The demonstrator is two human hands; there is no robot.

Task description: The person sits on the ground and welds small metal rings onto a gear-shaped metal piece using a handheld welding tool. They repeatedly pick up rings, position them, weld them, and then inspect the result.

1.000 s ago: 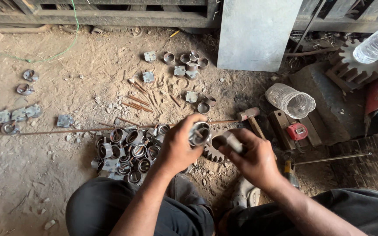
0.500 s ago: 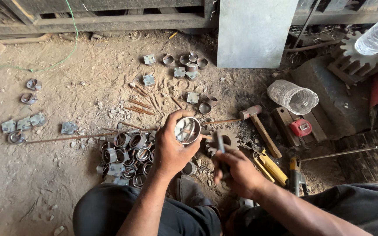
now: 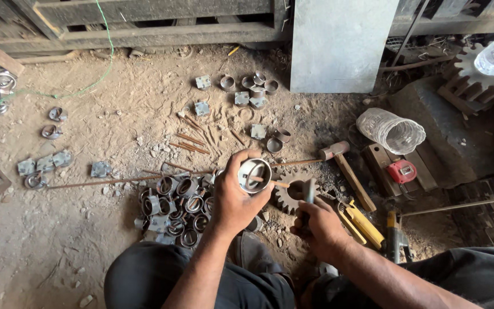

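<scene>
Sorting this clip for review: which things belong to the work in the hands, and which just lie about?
In hand:
left hand holding a metal ring
right hand gripping a small tool
toothed gear beneath
pile of rings

Lying about:
hammer
clear plastic jar
red tape measure
yellow-handled tool

Bare forearms — dark trousers, no sleeves

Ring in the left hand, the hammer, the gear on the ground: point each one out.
Ring [image 3: 255, 174]: head view, on its shiny inner wall.
Hammer [image 3: 353, 182]: head view, midway along the wooden handle.
Gear [image 3: 284, 197]: head view, on the toothed rim left of the centre hole.
</scene>
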